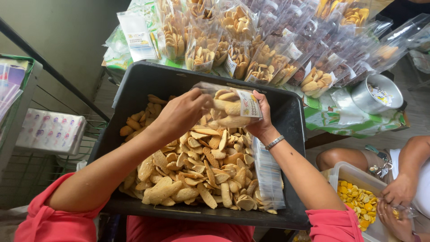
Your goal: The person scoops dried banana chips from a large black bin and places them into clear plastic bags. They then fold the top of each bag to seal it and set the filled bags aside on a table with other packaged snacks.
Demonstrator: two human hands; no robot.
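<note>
A black plastic tub (134, 85) on my lap holds a heap of long, pale brown biscuits (197, 172). Above the heap I hold a small clear bag with a printed label (233, 105), partly filled with biscuits. My right hand (260, 121) grips the bag from the right side. My left hand (181, 112) reaches into the bag's open mouth from the left, fingers closed on something I cannot make out. A stack of empty clear bags (268, 172) leans inside the tub's right wall. A metal bracelet sits on my right wrist.
Many filled clear bags of biscuits (251, 49) lie on a table beyond the tub, with a metal tin (374, 92) at the right. At lower right another person's hands (396, 197) work over a clear box of yellow snacks (358, 199). A wire rack stands left.
</note>
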